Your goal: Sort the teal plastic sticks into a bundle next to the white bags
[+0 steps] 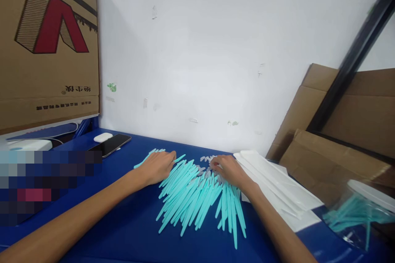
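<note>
A large fanned pile of slim turquoise plastic sticks (185, 197) lies on the blue table, their tapered ends pointing toward me. Small greyish translucent pieces (202, 169) show at the pile's far side. At the pile's upper left, my left hand (159, 166) is closed, with one turquoise stick (180, 158) poking out from its fingers. Under and behind that hand lie a few more sticks (145, 160). My right hand (228, 168) is pinched over the pile's far right, beside the greyish pieces; its fingertips hide what they hold.
White flat bags or sheets (274, 189) are stacked at the right. A clear jar (358, 213) with turquoise sticks stands beyond. A phone (114, 144) and a white case (103, 137) lie back left. Cardboard boxes (61, 74) flank both sides, with a white wall (191, 49) behind.
</note>
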A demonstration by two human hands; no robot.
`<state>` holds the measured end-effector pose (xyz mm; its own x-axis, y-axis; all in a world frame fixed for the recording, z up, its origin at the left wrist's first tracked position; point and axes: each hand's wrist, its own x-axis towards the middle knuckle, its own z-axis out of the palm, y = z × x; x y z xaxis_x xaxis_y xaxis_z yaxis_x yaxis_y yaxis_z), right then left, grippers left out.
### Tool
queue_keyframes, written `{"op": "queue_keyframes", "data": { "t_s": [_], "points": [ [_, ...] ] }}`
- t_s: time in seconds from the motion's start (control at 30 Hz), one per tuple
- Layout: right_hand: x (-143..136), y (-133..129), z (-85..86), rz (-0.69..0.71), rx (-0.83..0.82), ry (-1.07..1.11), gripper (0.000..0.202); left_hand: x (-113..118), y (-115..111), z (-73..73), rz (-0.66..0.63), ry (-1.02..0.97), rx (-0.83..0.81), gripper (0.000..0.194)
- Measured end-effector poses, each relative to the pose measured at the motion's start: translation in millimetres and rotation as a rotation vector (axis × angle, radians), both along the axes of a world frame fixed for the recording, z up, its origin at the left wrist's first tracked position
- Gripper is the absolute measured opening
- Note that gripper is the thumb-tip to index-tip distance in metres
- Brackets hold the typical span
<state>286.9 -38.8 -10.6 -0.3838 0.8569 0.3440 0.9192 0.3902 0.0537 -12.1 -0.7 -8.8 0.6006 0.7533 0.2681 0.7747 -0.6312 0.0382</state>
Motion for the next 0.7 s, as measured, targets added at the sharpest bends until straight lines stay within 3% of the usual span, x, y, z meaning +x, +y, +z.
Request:
{"op": "queue_keyframes", "data": {
  "t_s": [0.4,0.7],
  "points": [
    [-31,-12,1.2,0.146,0.19,0.18,0.026,7,-9,4.1,-0.157,-0.172,0.017,0.036],
    [-39,-14,1.5,0.175,0.263,0.195,0.022,10,-11,4.3,-0.169,-0.203,0.059,0.035]
  ]
}}
